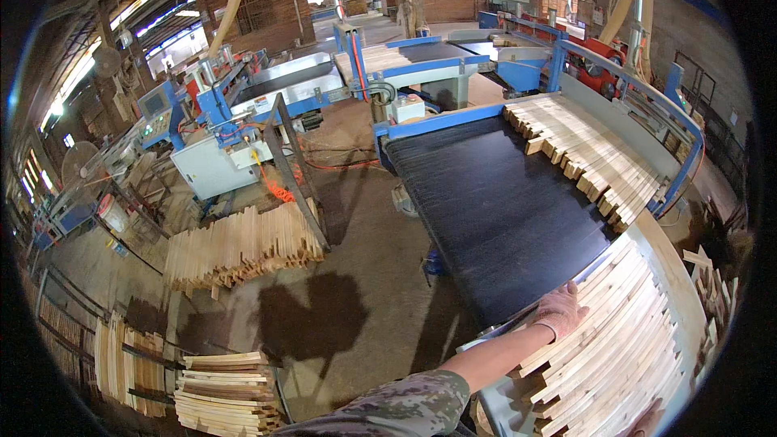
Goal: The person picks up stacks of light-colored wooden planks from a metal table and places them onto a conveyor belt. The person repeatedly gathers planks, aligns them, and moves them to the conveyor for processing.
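My left hand, in a pinkish work glove, lies on the left part of a row of pale wood strips. Its fingers stretch over the strips, by the edge of the black conveyor belt. The strips lie side by side on a light metal table, their ends uneven. At the lower edge a small part of my right hand shows beside the near strips; its fingers are mostly hidden. Farther along, another row of wood strips rests on the right side of the belt.
A blue frame arches over the belt's far right. Stacked strips stand in a rack on the left, with more bundles at the lower left. A white-and-blue machine stands beyond. Loose wood pieces lie at the right.
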Demonstrator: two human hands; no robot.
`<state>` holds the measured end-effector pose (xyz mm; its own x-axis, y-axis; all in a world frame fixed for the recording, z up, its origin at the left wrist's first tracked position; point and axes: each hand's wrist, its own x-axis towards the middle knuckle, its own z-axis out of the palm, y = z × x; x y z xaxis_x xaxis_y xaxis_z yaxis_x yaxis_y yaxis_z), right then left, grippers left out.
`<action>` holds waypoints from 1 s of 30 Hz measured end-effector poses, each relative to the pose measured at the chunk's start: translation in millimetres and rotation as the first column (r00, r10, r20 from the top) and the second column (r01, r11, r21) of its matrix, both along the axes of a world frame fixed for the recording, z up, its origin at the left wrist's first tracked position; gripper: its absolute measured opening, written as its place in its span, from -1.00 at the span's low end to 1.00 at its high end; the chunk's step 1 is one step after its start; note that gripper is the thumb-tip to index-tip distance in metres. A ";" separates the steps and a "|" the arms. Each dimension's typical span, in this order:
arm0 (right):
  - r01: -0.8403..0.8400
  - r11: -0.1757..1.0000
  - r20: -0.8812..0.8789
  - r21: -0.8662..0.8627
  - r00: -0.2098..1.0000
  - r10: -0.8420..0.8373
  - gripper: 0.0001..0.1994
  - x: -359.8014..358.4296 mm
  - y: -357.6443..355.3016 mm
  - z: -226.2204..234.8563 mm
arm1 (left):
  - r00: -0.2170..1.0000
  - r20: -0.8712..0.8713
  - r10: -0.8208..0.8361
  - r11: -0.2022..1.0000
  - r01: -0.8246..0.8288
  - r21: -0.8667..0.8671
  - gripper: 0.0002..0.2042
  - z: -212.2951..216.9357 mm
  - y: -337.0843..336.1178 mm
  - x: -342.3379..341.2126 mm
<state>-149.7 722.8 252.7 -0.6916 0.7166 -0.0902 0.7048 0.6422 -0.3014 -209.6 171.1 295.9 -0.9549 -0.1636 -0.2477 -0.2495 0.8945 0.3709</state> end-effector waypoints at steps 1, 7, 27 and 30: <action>0.003 1.000 0.013 -0.003 1.000 -0.003 0.01 -1.7 1.6 0.1 | 1.000 0.002 -0.001 1.000 0.001 0.006 -0.08 0.7 1.1 -0.1; -0.001 0.999 -0.051 0.039 0.999 0.003 0.04 -0.9 -4.0 -2.2 | 1.000 -0.025 0.013 0.999 -0.012 0.033 -0.09 -4.6 -0.7 -2.4; 0.035 0.998 -0.146 0.045 0.989 -0.028 -0.17 -14.1 24.6 -28.6 | 0.999 -0.028 0.030 0.999 -0.029 0.031 -0.11 -1.1 -0.8 -0.8; 0.023 1.000 -0.172 0.019 0.985 -0.020 -0.15 -15.9 36.7 -37.3 | 1.000 -0.022 0.022 0.999 -0.021 0.046 -0.11 6.6 -0.9 2.7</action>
<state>-165.6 759.5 215.4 -0.6800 0.7319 0.0437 0.6573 0.6350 -0.4058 -207.0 170.3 302.6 -0.9567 -0.1735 -0.2339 -0.2599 0.8709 0.4171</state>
